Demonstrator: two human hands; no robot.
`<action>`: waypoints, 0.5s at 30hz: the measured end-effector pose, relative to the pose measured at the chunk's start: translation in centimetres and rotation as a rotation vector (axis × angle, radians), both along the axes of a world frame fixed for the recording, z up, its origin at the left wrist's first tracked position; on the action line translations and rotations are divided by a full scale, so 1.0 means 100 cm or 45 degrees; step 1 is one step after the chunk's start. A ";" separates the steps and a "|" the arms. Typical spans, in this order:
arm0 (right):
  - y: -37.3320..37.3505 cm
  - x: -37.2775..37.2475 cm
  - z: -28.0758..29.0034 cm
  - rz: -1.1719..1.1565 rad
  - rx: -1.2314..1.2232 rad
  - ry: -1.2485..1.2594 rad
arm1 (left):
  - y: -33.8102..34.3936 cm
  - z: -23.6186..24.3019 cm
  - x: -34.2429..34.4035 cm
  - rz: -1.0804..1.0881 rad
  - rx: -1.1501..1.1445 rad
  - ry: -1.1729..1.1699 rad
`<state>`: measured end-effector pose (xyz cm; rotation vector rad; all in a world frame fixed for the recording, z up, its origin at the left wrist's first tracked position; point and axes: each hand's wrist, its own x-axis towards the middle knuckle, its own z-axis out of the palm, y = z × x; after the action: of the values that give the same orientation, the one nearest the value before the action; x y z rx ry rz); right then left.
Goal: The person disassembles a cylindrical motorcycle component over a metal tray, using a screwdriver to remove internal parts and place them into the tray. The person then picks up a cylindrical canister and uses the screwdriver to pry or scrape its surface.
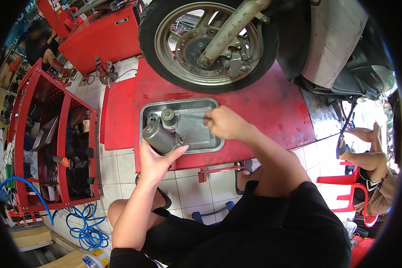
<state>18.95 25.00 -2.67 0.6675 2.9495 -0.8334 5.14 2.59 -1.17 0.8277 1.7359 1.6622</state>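
Note:
My left hand [153,164] is wrapped round a grey metal cylinder, which looks like a starter motor [159,137], tilted over the near left part of a shallow metal tray [216,145]. A brass-coloured bit shows at its right end. Above the tray's right side, my right hand [225,123] is closed, with a thin dark tip sticking out at its left; the rest is hidden by the fingers. Inside the tray stands a shorter round metal part [169,117], with small metal pieces [152,118] to its left.
The tray rests on a red lift platform [272,107], close below a motorcycle's front wheel [165,67]. At left stands a red tool cart [67,134], with a coiled blue hose [87,228] on the floor. Another person sits on a red chair [343,181] at right.

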 end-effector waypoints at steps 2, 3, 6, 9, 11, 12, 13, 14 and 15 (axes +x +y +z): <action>-0.009 -0.006 -0.011 0.007 0.093 -0.255 | -0.003 0.004 -0.001 0.003 0.073 -0.105; -0.012 -0.007 -0.015 0.007 0.143 -0.382 | -0.003 0.005 -0.003 0.001 0.079 -0.160; -0.017 -0.008 -0.028 0.143 0.257 -0.503 | -0.007 0.011 -0.004 0.000 0.107 -0.389; -0.019 -0.009 -0.030 0.120 0.293 -0.526 | -0.010 0.010 -0.008 -0.020 0.133 -0.606; -0.020 -0.011 -0.035 0.093 0.318 -0.548 | -0.012 0.010 -0.011 -0.045 0.155 -0.711; -0.019 -0.012 -0.039 0.077 0.330 -0.560 | -0.012 0.010 -0.012 -0.049 0.154 -0.725; -0.019 -0.012 -0.042 0.076 0.339 -0.552 | -0.012 0.011 -0.012 -0.053 0.154 -0.740; -0.018 -0.013 -0.046 0.076 0.347 -0.543 | -0.012 0.012 -0.013 -0.056 0.153 -0.754; -0.017 -0.013 -0.047 0.074 0.362 -0.533 | -0.012 0.013 -0.014 -0.068 0.165 -0.755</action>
<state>17.62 23.29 -7.41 0.6639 2.7007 -0.2288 3.77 1.41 0.12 0.3689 1.1968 1.7665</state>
